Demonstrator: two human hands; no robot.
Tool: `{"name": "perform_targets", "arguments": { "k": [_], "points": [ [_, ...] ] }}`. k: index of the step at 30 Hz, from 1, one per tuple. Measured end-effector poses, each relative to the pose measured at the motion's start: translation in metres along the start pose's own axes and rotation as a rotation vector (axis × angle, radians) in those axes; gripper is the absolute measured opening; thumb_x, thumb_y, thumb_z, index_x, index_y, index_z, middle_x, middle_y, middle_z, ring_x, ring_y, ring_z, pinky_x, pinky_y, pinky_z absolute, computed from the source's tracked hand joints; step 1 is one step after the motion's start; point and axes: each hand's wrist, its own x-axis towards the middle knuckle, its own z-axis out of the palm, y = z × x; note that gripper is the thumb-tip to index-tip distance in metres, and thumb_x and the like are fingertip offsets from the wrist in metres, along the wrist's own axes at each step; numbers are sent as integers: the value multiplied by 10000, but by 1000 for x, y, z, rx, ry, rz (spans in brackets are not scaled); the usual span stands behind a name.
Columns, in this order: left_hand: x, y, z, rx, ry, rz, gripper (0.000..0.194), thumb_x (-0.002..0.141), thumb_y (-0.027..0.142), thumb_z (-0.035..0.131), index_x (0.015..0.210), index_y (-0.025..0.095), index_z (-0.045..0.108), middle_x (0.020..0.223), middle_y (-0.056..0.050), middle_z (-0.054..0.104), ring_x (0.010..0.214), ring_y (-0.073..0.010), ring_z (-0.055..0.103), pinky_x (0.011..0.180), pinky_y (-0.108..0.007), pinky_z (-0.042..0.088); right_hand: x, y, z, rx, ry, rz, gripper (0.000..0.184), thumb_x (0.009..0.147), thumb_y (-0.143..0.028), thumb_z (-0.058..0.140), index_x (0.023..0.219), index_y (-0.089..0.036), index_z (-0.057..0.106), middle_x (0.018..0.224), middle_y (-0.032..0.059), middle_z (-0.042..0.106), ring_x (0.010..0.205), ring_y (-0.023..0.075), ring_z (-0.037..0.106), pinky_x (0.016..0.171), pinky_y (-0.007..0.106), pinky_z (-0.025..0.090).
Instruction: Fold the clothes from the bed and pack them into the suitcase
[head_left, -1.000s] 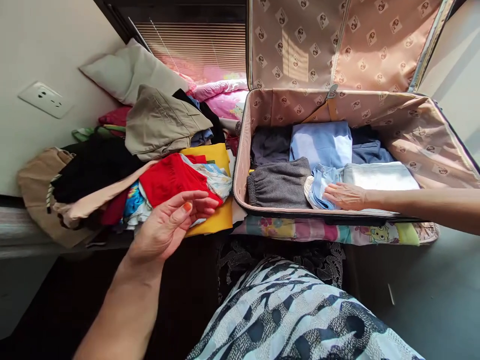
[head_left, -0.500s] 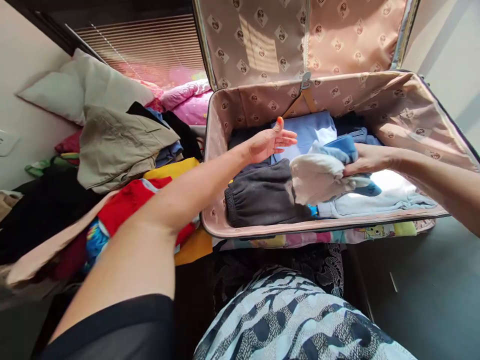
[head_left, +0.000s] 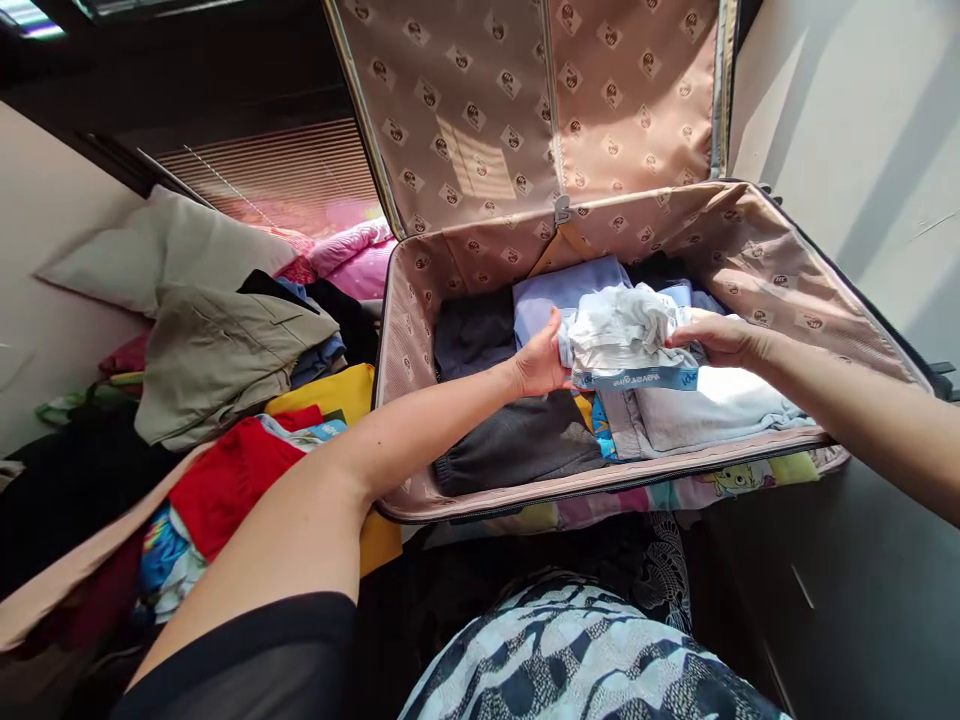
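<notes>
Between my two hands is a bunched white garment (head_left: 622, 325) with a blue lettered waistband, like underwear, held above the clothes in an open suitcase (head_left: 465, 248). My left hand (head_left: 541, 360) grips its left end, thumb up. The right end is pinched by my right hand (head_left: 716, 338), thumb on top. Below lie dark grey elastic-cuffed trousers (head_left: 517, 445), a folded light blue cloth (head_left: 534, 305) and a pale folded garment (head_left: 727, 415).
The suitcase lid (head_left: 487, 120) leans back, upright. Left of the case lies a heap with beige trousers (head_left: 225, 355), a red garment (head_left: 232, 480) and yellow cloth (head_left: 352, 390). Behind it is a white pillow (head_left: 172, 245). A wall (head_left: 862, 150) stands on the right.
My left hand has closed on the garment's left end. The bundle, held only by my right hand before, is now turned with its lettered band facing me. The camera view has shifted.
</notes>
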Motion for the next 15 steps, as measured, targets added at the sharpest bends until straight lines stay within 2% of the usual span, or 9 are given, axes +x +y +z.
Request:
{"name": "perform_targets", "arguments": {
  "k": [3, 5, 8, 9, 11, 13, 15],
  "points": [
    [9, 2, 12, 74, 124, 165, 268, 956, 400, 810, 1122, 193, 776, 1007, -85, 798, 822, -219, 718, 889, -398, 606, -1, -12, 6, 130, 105, 33, 361, 713, -416, 800, 974, -201, 673, 938, 128, 762, 911, 308, 746, 856, 469, 672],
    [9, -1, 28, 152, 72, 308, 322, 921, 293, 843, 1225, 222, 767, 1105, -73, 788, 949, -214, 731, 978, -376, 582, -3, -28, 22, 128, 199, 3, 388, 744, -415, 800, 1048, -204, 685, 1020, 136, 760, 1002, 314, 733, 898, 460, 661],
    [1, -10, 55, 224, -50, 420, 531, 892, 357, 921, 1371, 267, 711, 1247, -75, 762, 1192, -259, 716, 1100, -387, 541, -8, -54, 54, 105, 337, -71, 463, 826, -414, 751, 1249, -239, 682, 1200, 140, 739, 1239, 341, 674, 1021, 475, 632],
    [-3, -12, 61, 220, -43, 444, 583, 875, 390, 949, 1382, 268, 690, 1269, -79, 753, 1223, -268, 707, 1103, -384, 539, -11, -62, 63, 122, 330, -105, 487, 851, -418, 731, 1306, -254, 671, 1238, 135, 733, 1285, 344, 655, 1042, 482, 625],
    [-9, -12, 67, 187, 49, 495, 666, 829, 420, 1000, 1370, 255, 648, 1279, -89, 741, 1215, -269, 704, 1068, -365, 549, -18, -74, 73, 202, 210, -181, 512, 891, -417, 687, 1381, -272, 653, 1297, 117, 726, 1323, 337, 644, 1057, 488, 623],
    [-10, -9, 62, 139, 184, 526, 741, 799, 402, 1028, 1384, 252, 598, 1268, -86, 732, 1168, -249, 711, 1018, -339, 558, -27, -82, 74, 279, 45, -232, 514, 898, -386, 662, 1401, -282, 656, 1342, 96, 725, 1336, 325, 649, 1064, 482, 626],
    [-3, -7, 49, 65, 304, 500, 771, 812, 381, 1017, 1415, 260, 553, 1233, -68, 727, 1094, -221, 720, 965, -317, 567, -34, -84, 69, 292, -36, -238, 507, 891, -338, 654, 1395, -287, 677, 1357, 85, 729, 1359, 323, 648, 1093, 489, 616]
  ]
}}
